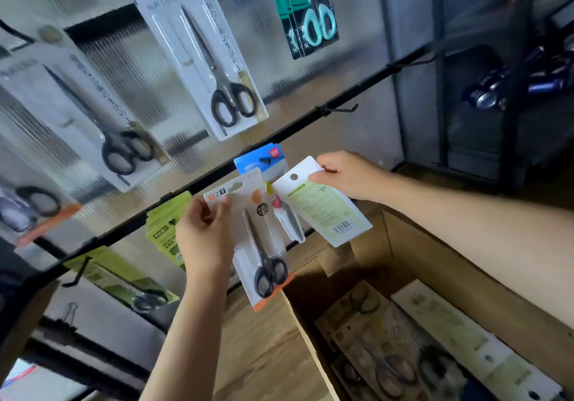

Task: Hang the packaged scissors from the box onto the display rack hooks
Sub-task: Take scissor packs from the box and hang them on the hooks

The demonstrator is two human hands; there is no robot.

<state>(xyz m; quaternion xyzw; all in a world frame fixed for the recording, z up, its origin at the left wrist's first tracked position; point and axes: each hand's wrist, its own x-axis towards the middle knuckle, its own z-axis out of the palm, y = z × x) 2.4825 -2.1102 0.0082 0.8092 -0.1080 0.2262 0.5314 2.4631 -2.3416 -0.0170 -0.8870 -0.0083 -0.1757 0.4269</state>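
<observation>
- Two rails of the display rack [310,127] slanting across the view, lined with hooks; several already loaded with hanging packs, two bare: one empty hook [340,109] on the upper rail, up and right of both hands, and a lower hook [76,271] down at the far left.
- Open cardboard box [441,279] at lower right, below the right forearm, with more packaged scissors [388,366] lying flat inside.
- Black-handled scissors pack [262,245] held by its top left corner, long axis roughly upright with a slight lean, handles at the bottom, hang hole at the top near the fingers.
- Green-backed pack [323,205] just to the right of it, printed back and barcode facing out, long axis tilted down to the right, round hang hole at its upper left end; upper edge close to a blue pack [262,159] hanging behind.
- Left hand [206,236] pinching the black-handled pack, thumb on the front, fingers curled behind the card.
- Right hand [348,175] pinching the top edge of the green-backed pack, right beside its hole.
- Judged from this: right hand nearer the empty hook, so the green-backed pack looks the likelier next to go up, hole turned to meet the hook tip; which hook is actually meant cannot be told.
</observation>
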